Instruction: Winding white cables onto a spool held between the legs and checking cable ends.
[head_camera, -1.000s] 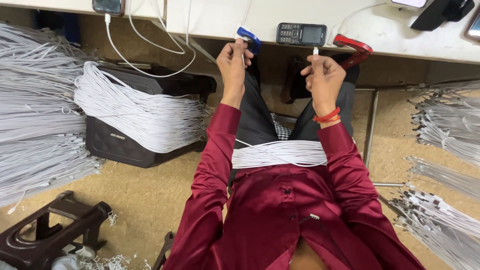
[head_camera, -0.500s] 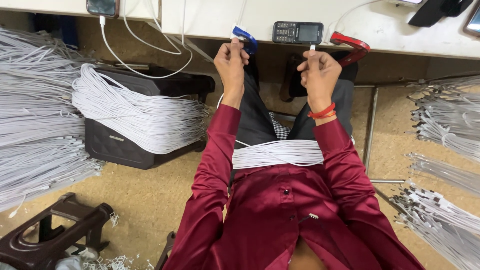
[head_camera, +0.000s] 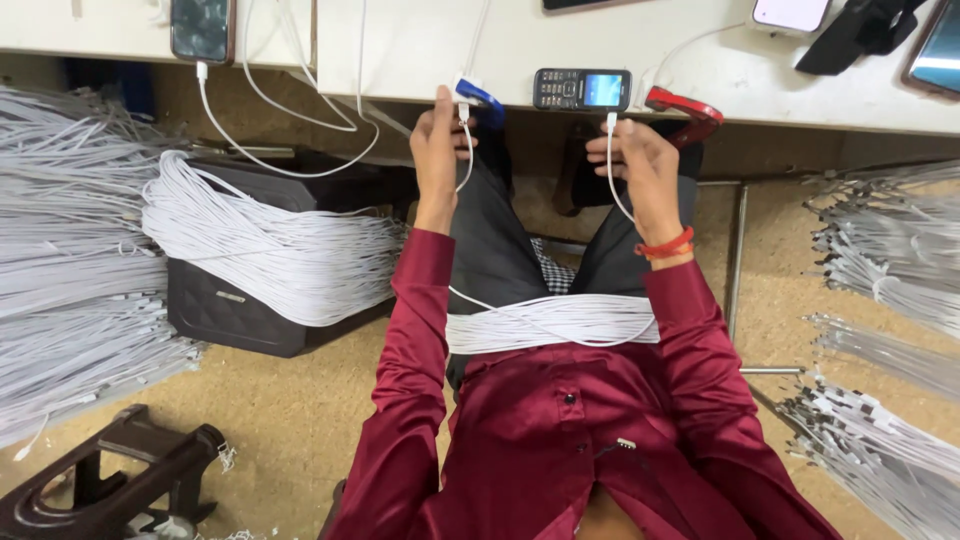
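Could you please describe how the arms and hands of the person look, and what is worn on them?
Both arms wear long, shiny maroon sleeves, one on the left arm and one on the right, reaching the wrists. The left hand is bare, with no ring or band that shows. The right hand is bare too, but a red-orange thread band circles its wrist.

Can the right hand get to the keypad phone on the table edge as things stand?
Probably yes. The right hand sits just below the keypad phone, nothing between them, but its fingers already pinch a white cable end, which would hamper a grasp.
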